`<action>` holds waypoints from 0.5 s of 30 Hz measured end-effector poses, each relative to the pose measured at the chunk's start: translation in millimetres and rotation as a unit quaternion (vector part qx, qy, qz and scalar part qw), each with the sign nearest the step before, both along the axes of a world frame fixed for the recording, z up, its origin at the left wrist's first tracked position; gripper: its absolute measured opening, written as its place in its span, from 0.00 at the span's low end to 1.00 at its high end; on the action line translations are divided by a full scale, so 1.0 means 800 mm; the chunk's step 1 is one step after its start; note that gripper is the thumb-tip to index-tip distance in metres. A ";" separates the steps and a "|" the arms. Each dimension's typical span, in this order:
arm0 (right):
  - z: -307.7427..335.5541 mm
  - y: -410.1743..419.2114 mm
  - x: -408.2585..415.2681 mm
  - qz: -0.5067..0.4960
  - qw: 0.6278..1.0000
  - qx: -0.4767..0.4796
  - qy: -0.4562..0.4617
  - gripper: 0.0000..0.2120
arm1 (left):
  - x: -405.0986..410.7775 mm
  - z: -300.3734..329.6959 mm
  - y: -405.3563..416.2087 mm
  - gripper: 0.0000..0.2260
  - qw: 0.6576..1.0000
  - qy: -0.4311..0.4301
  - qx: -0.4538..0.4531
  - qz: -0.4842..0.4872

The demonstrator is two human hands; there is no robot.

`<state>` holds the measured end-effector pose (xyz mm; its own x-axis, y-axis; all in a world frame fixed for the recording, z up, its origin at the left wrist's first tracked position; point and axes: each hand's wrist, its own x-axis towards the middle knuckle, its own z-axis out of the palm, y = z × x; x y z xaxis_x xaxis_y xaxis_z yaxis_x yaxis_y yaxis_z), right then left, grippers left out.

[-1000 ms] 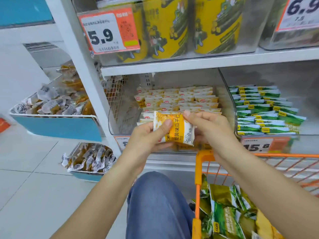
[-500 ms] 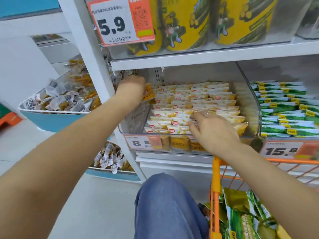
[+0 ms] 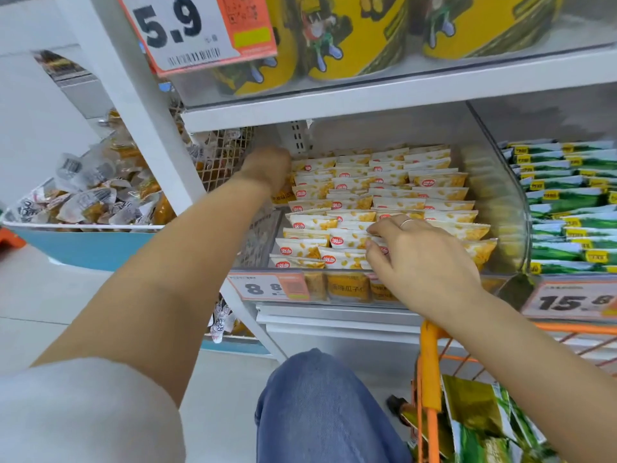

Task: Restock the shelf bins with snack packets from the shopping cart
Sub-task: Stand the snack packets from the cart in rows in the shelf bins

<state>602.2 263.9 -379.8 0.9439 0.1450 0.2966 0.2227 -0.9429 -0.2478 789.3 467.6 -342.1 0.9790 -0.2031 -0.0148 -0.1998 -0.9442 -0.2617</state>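
Note:
A clear shelf bin (image 3: 500, 202) holds several rows of white-and-yellow snack packets (image 3: 354, 188) standing on edge. My left hand (image 3: 267, 165) reaches deep into the bin's back left corner and grips a yellow snack packet (image 3: 283, 195), which shows only below my fingers. My right hand (image 3: 420, 259) lies over the front rows, its thumb and curled fingertips pinching the top of a front packet (image 3: 377, 243). The orange shopping cart (image 3: 429, 362) stands at the lower right with green and gold packets (image 3: 474, 406) inside.
The neighbouring bin on the right is full of green packets (image 3: 567, 202). Yellow tubs (image 3: 350, 35) stand on the upper shelf. Left of the white shelf post (image 3: 140, 105), a blue bin (image 3: 83, 248) holds clear-wrapped snacks. My knee in jeans (image 3: 317, 412) is below the shelf.
A second ago both hands held the yellow packet in front of the shelf. My left hand has carried it into the bin's back left corner, and my right hand has dropped onto the front rows.

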 end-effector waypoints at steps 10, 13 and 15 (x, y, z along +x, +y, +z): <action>0.005 -0.005 0.000 0.024 0.998 0.050 -0.012 0.17 | -0.007 0.017 -0.007 0.12 0.992 -0.012 -0.126 0.009; 0.016 -0.015 -0.013 0.085 0.969 0.231 -0.028 0.11 | -0.053 0.030 -0.018 0.10 0.981 -0.065 -0.185 -0.005; 0.023 -0.033 -0.038 0.118 0.946 0.297 -0.060 0.09 | -0.100 0.036 -0.035 0.10 0.966 -0.099 -0.229 -0.064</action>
<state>572.0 237.5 -361.3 0.8610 0.1216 0.4939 0.4687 -0.5668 -0.6775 709.3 439.6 -313.4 0.9197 -0.2630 0.2914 -0.3113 -0.9409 0.1333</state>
